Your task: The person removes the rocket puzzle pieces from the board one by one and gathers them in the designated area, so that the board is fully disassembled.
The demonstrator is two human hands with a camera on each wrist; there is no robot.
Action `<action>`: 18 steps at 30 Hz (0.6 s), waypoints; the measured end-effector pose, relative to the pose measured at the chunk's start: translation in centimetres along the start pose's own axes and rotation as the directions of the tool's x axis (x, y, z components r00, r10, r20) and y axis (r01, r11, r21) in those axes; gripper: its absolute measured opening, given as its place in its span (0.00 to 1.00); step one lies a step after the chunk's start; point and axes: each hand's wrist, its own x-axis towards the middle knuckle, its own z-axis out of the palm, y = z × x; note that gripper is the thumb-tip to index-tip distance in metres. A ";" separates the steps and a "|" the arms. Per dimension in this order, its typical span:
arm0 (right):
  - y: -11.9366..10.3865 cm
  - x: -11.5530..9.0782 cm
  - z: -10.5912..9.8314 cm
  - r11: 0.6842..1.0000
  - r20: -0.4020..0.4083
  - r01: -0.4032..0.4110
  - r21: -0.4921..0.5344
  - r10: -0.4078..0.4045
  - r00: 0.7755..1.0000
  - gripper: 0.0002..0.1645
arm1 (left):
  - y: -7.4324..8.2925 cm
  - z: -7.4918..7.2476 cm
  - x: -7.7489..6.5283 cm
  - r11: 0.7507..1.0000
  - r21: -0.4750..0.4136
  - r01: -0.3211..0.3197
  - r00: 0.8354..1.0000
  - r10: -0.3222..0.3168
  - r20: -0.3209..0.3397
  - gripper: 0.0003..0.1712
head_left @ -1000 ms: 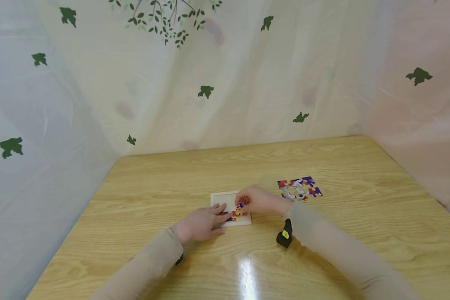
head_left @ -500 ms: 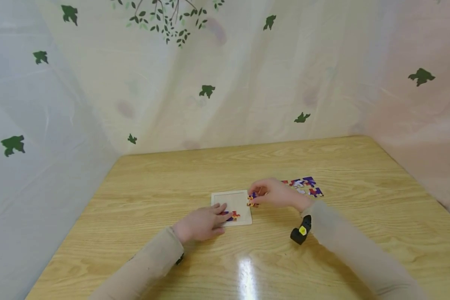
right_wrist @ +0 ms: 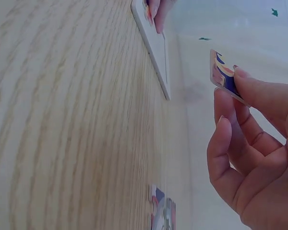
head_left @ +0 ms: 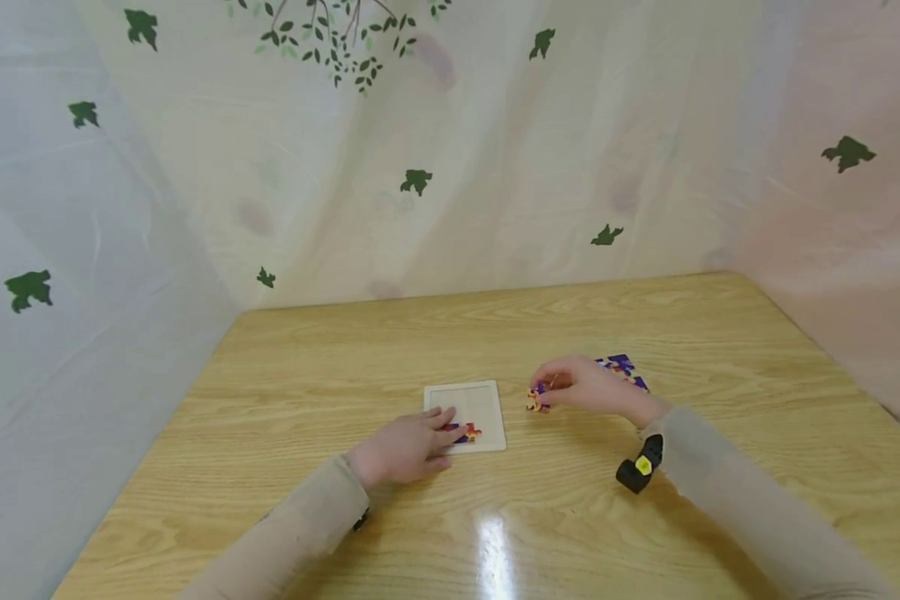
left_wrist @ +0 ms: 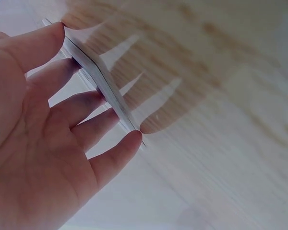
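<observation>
My right hand (head_left: pixel 592 387) holds a jigsaw puzzle piece (head_left: pixel 537 398) above the table, to the right of the pale puzzle tray (head_left: pixel 501 417). In the right wrist view thumb and fingers pinch this purple, yellow and orange piece (right_wrist: pixel 224 75), its edge tilted. My left hand (head_left: pixel 405 447) rests on the tray's lower left with its fingers spread. Under and beside those fingertips lie red, purple and orange puzzle pieces (head_left: pixel 471 433), partly hidden. Seen from the left wrist, the fingertips (left_wrist: pixel 122 141) sit along the tray's edge (left_wrist: pixel 98 79).
More loose puzzle pieces (head_left: pixel 621 364) lie on the wooden table (head_left: pixel 330 358) at the back right, partly covered by my right hand. A pale curtain (head_left: pixel 480 233) with green leaf shapes hangs behind the table.
My right hand has lifted the puzzle piece off the tray and carried it right, toward the loose pieces. The left hand has stayed in place on the tray.
</observation>
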 end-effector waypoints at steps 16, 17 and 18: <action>1.9 -4.3 -3.6 0.997 -0.063 -0.078 -0.014 0.077 0.995 0.18 | 0.2 -0.2 -0.8 1.000 -0.010 -0.017 1.000 0.016 -0.022 0.29; 2.0 -4.7 -4.0 0.996 -0.062 -0.087 -0.025 0.085 0.994 0.19 | 0.1 -0.2 -0.8 1.000 -0.006 -0.017 1.000 0.017 -0.022 0.29; 2.2 -5.1 -4.3 0.994 -0.061 -0.099 -0.035 0.097 0.993 0.19 | 0.1 -0.2 -0.8 1.000 -0.003 -0.017 1.000 0.017 -0.020 0.29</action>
